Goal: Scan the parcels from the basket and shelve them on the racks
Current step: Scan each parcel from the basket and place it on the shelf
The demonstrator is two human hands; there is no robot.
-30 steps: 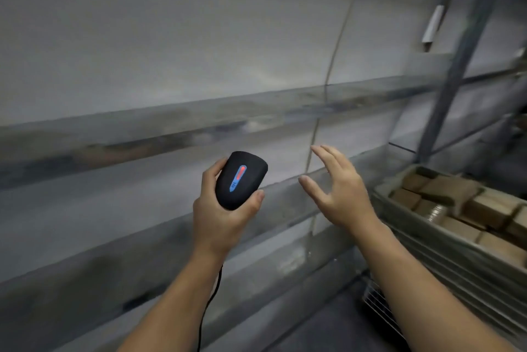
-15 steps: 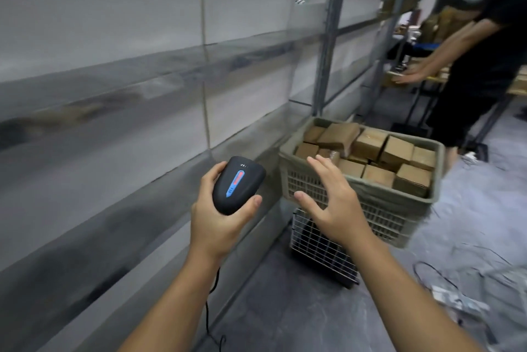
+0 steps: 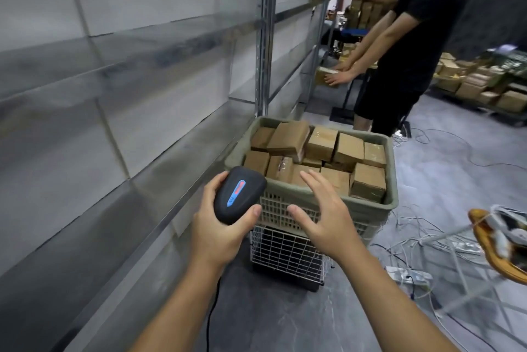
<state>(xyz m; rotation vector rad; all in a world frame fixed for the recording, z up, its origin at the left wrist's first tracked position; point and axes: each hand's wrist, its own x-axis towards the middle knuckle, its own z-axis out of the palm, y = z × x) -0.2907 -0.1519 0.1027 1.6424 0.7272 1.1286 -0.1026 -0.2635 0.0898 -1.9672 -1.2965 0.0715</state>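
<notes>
With the barcode scanner point(image 3: 238, 194) clasped in the left grip point(image 3: 219, 226) and the right grip point(image 3: 322, 217) spread empty near the basket point(image 3: 390, 180) of piled parcels point(image 3: 322, 143), a neighbouring parcel could be dislodged when one is lifted.

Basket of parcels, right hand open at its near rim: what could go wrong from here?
The brown cardboard parcels lie heaped and tilted in the green plastic basket; lifting one with the open right hand alone may tumble its neighbours.
The basket sits on a narrower white wire cage; leaning on its rim could tip it.
The cord of the black handheld scanner, gripped in the left hand, hangs near loose white cables on the floor: snag risk.
</notes>
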